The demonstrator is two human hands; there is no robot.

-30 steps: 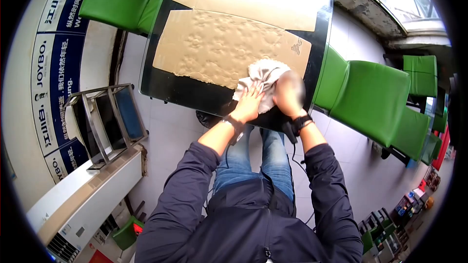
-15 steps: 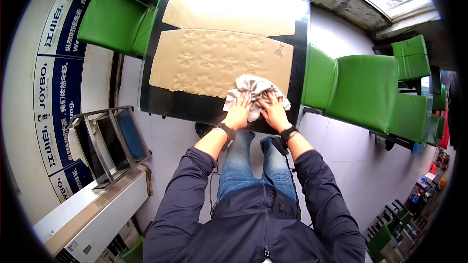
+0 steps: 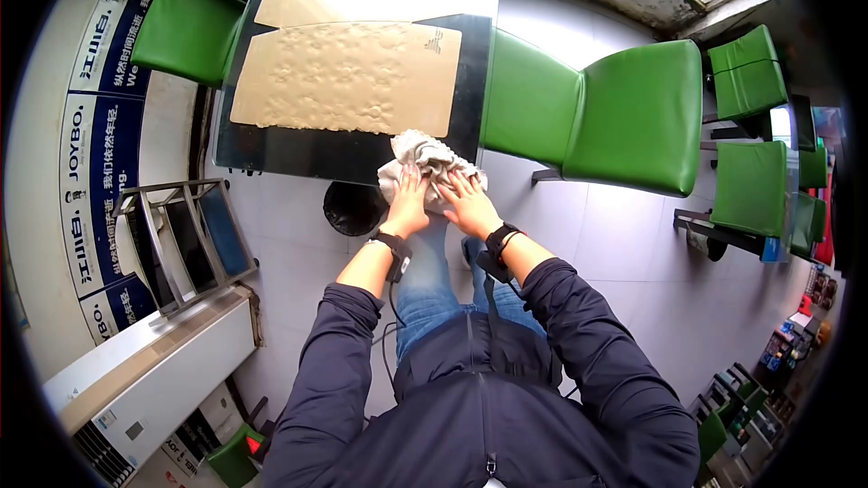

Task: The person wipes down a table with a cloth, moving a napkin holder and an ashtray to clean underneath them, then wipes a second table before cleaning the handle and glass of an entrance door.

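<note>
Cloth: soft pale fabric, crumpled, matt.
Bench: black top, smooth, glossy, glass-like.
Cardboard sheet: brown paperboard, matt, dimpled.
Chair: green upholstery, smooth, slight sheen.
Floor: pale tiles, smooth, faintly shiny.

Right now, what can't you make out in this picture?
Head view only:
- Cloth under the left hand and right hand: covered by both palms.
- Far end of the table: cut off by the top edge, washed out by glare.
- Printed mark on the cardboard: too small to read.
- Shelf goods, lower right: tiny, blurred.
</note>
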